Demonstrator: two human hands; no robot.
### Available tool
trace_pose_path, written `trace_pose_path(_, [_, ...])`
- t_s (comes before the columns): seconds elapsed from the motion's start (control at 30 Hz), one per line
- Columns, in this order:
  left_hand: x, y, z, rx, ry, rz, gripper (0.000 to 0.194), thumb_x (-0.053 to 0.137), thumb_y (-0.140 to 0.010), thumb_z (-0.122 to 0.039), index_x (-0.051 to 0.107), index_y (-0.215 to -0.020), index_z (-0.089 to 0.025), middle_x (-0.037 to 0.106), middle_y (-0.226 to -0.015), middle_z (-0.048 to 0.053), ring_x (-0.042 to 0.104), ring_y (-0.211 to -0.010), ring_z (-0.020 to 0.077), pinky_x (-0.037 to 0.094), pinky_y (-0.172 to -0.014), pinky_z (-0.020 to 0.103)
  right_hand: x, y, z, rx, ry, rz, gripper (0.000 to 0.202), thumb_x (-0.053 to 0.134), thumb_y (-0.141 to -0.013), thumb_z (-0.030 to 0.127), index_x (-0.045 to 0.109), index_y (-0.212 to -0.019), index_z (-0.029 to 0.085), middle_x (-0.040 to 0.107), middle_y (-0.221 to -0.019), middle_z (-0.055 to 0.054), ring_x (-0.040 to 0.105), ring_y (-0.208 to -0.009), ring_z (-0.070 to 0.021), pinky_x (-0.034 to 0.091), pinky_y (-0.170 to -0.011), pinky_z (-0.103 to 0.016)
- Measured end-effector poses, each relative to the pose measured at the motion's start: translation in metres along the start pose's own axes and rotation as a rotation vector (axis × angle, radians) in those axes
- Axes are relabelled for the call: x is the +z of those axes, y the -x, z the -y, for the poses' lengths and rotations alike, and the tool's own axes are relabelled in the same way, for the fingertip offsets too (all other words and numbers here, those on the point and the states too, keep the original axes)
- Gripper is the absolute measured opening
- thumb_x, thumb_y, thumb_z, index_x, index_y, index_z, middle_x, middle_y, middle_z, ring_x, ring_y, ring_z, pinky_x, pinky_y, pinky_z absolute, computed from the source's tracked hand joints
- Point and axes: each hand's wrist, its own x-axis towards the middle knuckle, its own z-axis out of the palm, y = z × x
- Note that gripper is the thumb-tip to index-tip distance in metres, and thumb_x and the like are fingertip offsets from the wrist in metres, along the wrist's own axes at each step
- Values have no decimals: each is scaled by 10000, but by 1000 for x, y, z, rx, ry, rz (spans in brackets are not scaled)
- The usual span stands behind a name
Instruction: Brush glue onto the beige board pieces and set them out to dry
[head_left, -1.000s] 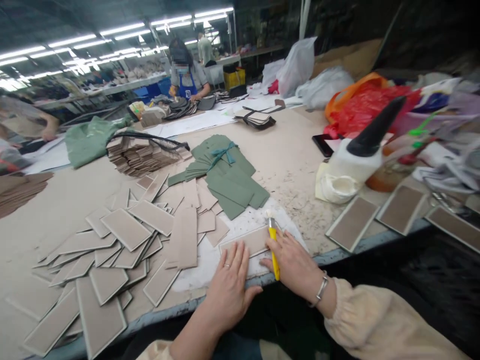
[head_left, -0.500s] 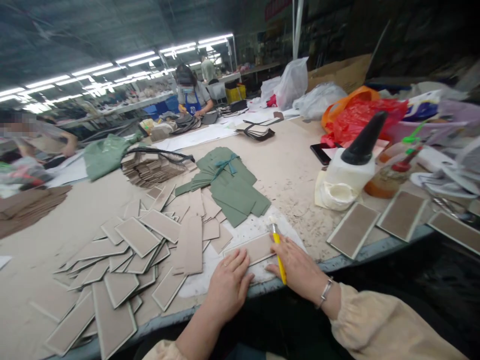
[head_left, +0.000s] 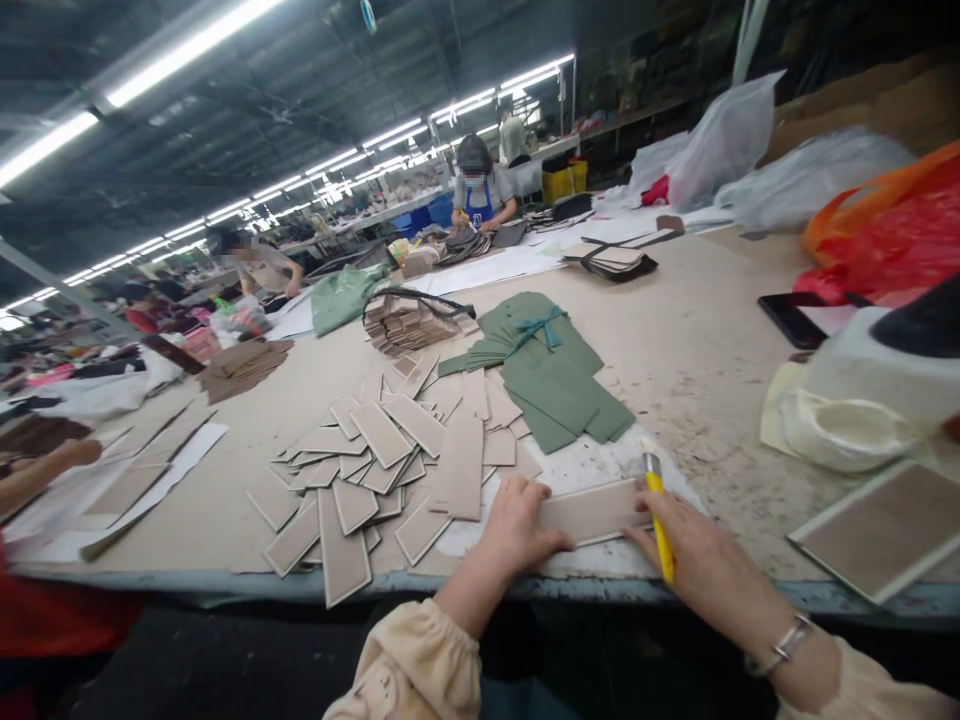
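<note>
A beige rectangular panel [head_left: 592, 512] with a pale border lies flat near the table's front edge. My left hand [head_left: 517, 525] grips its left end between thumb and fingers. At the other end, my right hand [head_left: 686, 535] touches the panel with its fingertips and holds a yellow-handled brush [head_left: 660, 530], bristles pointing away from me. Under the panel lies a white, stained sheet [head_left: 675, 475]. To the left is a loose heap of similar bordered panels [head_left: 382, 435]. Green pieces tied with a teal strip [head_left: 551, 385] lie behind the panel.
A glue-coloured tape roll [head_left: 855, 420] and a white bottle [head_left: 885, 365] stand at right, near another panel [head_left: 892, 530] and a phone [head_left: 791, 318]. A co-worker's hand [head_left: 79, 453] is at far left. Another person [head_left: 480, 195] works across the table.
The view has swung left, so things appear shifted right. My left hand has changed from lying flat on the panel to gripping its left end. The brush remains in my right hand.
</note>
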Motion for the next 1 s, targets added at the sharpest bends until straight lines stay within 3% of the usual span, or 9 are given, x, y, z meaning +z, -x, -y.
trace_pose_path(0.1, [-3, 0, -3, -58, 64, 15, 500, 834, -542, -434, 670, -937, -175, 589, -945, 69, 544, -928, 250, 455, -790, 353, -6, -6, -4, 24, -20, -86, 220, 506, -907, 393, 513, -1007, 197, 636, -1141, -152, 648, -999, -280, 539, -821, -415])
trace_pose_path(0.23, [-7, 3, -4, -112, 365, 76, 193, 692, -702, -347, 661, -752, -163, 598, -774, 11, 550, -781, 182, 404, -689, 276, -17, -15, -6, 108, -140, -137, 190, 535, -901, 361, 478, -1002, 210, 636, -1190, -141, 641, -1062, -254, 536, -854, -383])
trace_pose_path(0.4, [-18, 6, 1, -196, 784, 145, 307, 634, -747, -439, 660, -742, -134, 554, -650, -15, 479, -645, 134, 352, -597, 238, -31, -25, -1, 264, -294, -137, 158, 555, -887, 351, 487, -939, 218, 702, -991, -99, 708, -786, -212, 560, -683, -321])
trace_pose_path(0.47, [-24, 9, 2, -210, 870, 202, 327, 659, -736, -447, 665, -767, -122, 561, -658, -12, 469, -639, 124, 350, -594, 230, -36, -28, 3, 310, -383, -159, 162, 569, -878, 362, 485, -903, 225, 703, -956, -82, 708, -777, -202, 557, -672, -305])
trace_pose_path(0.6, [-30, 14, 2, -214, 921, 285, 338, 688, -729, -444, 679, -797, -113, 594, -695, 3, 495, -661, 129, 372, -614, 225, -40, -34, 12, 350, -524, -226, 184, 598, -857, 378, 478, -859, 239, 700, -931, -43, 695, -859, -186, 546, -691, -275])
trace_pose_path(0.8, [-29, 16, 5, -228, 1000, 341, 401, 653, -764, -510, 686, -842, -117, 642, -747, 23, 527, -676, 136, 401, -639, 231, -40, -39, 19, 345, -483, -315, 200, 589, -863, 358, 483, -751, 231, 666, -761, 7, 627, -637, -124, 479, -580, -223])
trace_pose_path(0.93, [-31, 18, 6, -191, 1001, 330, 422, 619, -781, -533, 661, -763, -113, 566, -653, -4, 454, -615, 110, 341, -599, 222, -42, -39, 19, 370, -478, -310, 214, 604, -852, 377, 486, -748, 232, 605, -664, 38, 534, -522, -102, 426, -501, -212])
trace_pose_path(1.0, [-33, 19, 4, -180, 987, 319, 428, 633, -760, -535, 630, -691, -113, 493, -598, -26, 392, -580, 93, 293, -570, 221, -41, -38, 16, 390, -492, -327, 198, 615, -841, 395, 505, -797, 237, 605, -672, 32, 556, -548, -118, 438, -501, -218])
